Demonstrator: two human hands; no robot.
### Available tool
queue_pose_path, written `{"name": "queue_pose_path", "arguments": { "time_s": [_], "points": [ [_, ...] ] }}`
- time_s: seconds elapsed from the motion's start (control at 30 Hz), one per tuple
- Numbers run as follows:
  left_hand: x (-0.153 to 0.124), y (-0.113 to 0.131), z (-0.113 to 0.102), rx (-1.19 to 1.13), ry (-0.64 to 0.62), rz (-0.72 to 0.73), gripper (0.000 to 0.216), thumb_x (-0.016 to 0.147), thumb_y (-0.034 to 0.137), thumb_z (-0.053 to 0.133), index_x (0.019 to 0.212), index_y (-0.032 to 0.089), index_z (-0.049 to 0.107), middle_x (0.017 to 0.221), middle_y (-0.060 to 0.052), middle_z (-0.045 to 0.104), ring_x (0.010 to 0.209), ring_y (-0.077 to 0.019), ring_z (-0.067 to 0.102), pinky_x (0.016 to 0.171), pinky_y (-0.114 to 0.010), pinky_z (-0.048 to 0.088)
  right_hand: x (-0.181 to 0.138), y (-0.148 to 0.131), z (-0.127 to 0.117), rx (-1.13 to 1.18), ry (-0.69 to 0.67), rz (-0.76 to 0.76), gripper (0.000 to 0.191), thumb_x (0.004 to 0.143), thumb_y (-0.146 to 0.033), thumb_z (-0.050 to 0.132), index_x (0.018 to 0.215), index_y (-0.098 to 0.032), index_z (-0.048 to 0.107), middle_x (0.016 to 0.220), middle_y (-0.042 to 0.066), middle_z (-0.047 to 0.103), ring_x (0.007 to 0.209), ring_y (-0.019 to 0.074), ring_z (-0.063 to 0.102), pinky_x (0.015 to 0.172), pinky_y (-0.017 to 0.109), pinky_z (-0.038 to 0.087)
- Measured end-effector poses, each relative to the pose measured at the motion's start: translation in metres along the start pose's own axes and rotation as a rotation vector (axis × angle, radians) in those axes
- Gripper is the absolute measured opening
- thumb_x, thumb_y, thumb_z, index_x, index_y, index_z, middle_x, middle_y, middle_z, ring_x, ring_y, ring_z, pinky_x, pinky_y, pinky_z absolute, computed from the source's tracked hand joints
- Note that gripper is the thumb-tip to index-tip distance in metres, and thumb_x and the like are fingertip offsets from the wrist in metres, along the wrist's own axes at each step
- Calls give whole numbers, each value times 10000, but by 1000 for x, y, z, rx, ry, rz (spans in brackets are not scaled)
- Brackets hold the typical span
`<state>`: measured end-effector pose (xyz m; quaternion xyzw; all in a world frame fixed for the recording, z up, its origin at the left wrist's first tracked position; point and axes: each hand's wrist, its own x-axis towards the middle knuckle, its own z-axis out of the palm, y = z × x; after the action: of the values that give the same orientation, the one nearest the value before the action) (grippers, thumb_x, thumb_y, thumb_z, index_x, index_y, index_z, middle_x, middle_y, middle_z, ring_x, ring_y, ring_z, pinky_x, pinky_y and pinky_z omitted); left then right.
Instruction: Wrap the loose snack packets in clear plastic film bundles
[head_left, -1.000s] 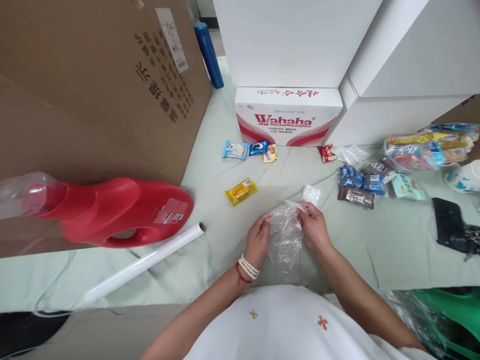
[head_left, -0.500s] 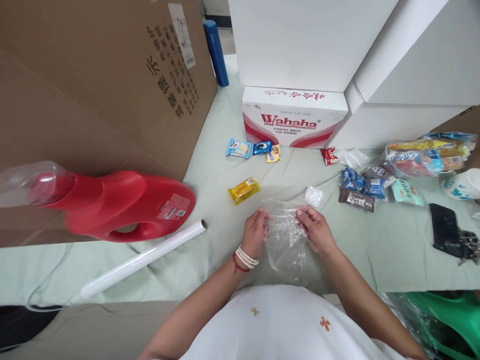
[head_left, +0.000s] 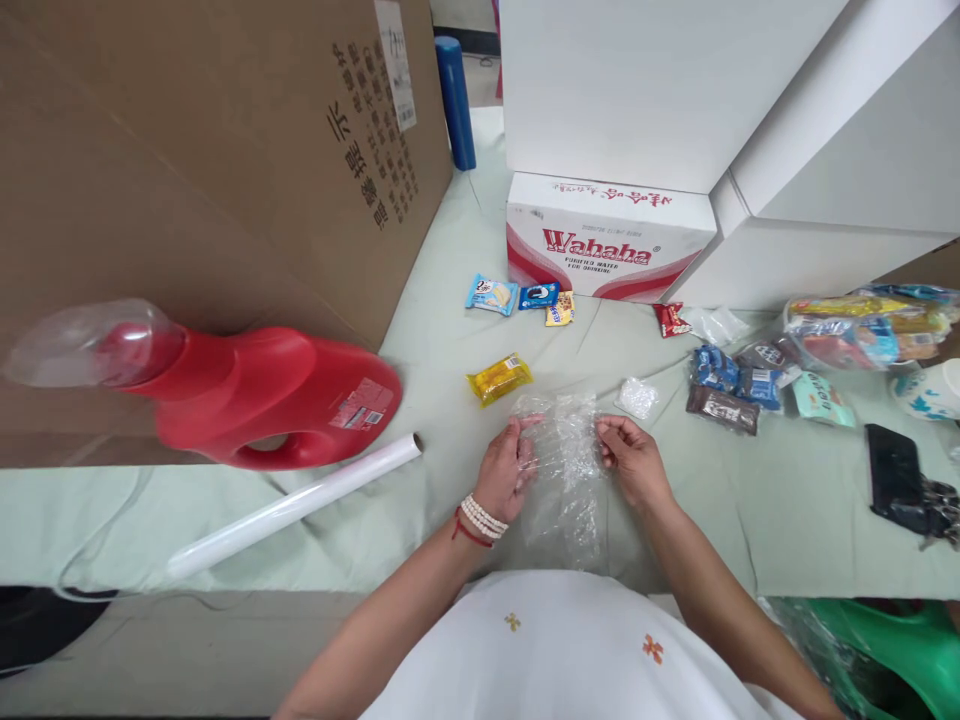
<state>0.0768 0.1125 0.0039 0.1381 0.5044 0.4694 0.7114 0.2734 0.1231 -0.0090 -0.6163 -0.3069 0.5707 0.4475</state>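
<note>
A crumpled clear plastic bag (head_left: 564,470) hangs between my two hands over the pale green cloth (head_left: 450,340). My left hand (head_left: 506,468), with a bead bracelet at the wrist, pinches the bag's left edge. My right hand (head_left: 636,462) pinches its right edge. Just beyond the bag lie a yellow snack packet (head_left: 499,379) and a small wad of clear plastic (head_left: 637,398).
A red detergent jug (head_left: 255,395) lies on its side at left beside a big cardboard box (head_left: 195,170). A white roll (head_left: 296,506) lies in front. Farther back: Wahaha carton (head_left: 607,240), blue bottle (head_left: 456,103), snack packets (head_left: 724,385), bag of snacks (head_left: 862,315), black phone (head_left: 892,465).
My hands have spread the bag's top edge a little wider and held it flatter. The view has shifted slightly, so everything sits a bit more to the right.
</note>
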Motion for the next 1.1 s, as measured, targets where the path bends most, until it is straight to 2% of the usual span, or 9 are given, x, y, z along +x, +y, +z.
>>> {"name": "queue_pose_path", "arguments": {
  "time_s": [0.13, 0.27, 0.37, 0.47, 0.6, 0.8, 0.93, 1.0, 1.1],
  "points": [
    [-3, 2, -3, -37, -75, -35, 718, 819, 745, 649, 1250, 170, 661, 484, 131, 285, 365, -44, 174, 377, -195, 140, 4, -3, -2, -62, 89, -129, 362, 753, -535, 784, 886, -215, 679, 738, -23, 575, 587, 119, 438, 538, 266, 380],
    [-4, 0, -2, -24, -105, -19, 744, 807, 750, 661, 1255, 155, 668, 475, 128, 294, 367, -42, 185, 378, -196, 126, 19, -13, 1, -234, 55, -156, 414, 828, -591, 682, 1004, -216, 696, 751, -3, 602, 592, 138, 441, 548, 275, 370],
    [-3, -1, -1, -21, -115, -22, 747, 800, 755, 663, 1242, 152, 676, 469, 129, 282, 376, -43, 177, 385, -192, 141, 37, -19, 11, -287, -3, -143, 475, 768, -593, 734, 1063, -222, 713, 834, 14, 646, 648, 146, 494, 580, 272, 390],
    [-3, 0, -3, -23, -112, -19, 759, 793, 754, 671, 1264, 159, 663, 476, 131, 280, 379, -44, 175, 386, -190, 149, 51, -20, 25, -250, -94, -126, 429, 690, -561, 792, 924, -208, 721, 783, 6, 635, 671, 144, 506, 605, 265, 393],
    [-3, 4, -12, -39, -68, -17, 763, 782, 760, 676, 1273, 176, 650, 487, 133, 271, 385, -44, 174, 375, -190, 157, 55, -21, 34, -192, -118, -134, 358, 705, -538, 772, 792, -205, 674, 669, -26, 545, 598, 115, 395, 543, 250, 308],
    [2, 14, -28, -91, 13, -17, 692, 804, 699, 702, 1278, 199, 647, 509, 133, 256, 382, -42, 192, 351, -173, 156, 48, -28, 18, -40, -159, -101, 341, 682, -487, 813, 778, -211, 637, 726, -31, 505, 615, 107, 380, 516, 234, 327],
    [7, 18, -36, -127, 26, 1, 693, 805, 667, 729, 1296, 185, 644, 493, 133, 272, 379, -41, 181, 343, -169, 138, 48, -26, 6, -26, -156, -58, 370, 695, -507, 803, 816, -224, 598, 773, -20, 544, 571, 97, 387, 459, 226, 259],
    [8, 19, -37, -140, 32, 6, 710, 793, 658, 748, 1301, 174, 643, 495, 134, 276, 385, -42, 176, 342, -172, 139, 49, -22, 6, -149, -154, -65, 359, 754, -543, 734, 872, -226, 612, 813, -2, 589, 545, 97, 390, 451, 235, 258],
    [8, 17, -36, -139, 35, 9, 716, 788, 658, 753, 1298, 166, 644, 497, 133, 277, 398, -45, 170, 351, -180, 144, 54, -13, 15, -463, -123, -177, 327, 836, -512, 638, 972, -218, 677, 826, 14, 617, 594, 130, 475, 544, 272, 394]
  ]
}}
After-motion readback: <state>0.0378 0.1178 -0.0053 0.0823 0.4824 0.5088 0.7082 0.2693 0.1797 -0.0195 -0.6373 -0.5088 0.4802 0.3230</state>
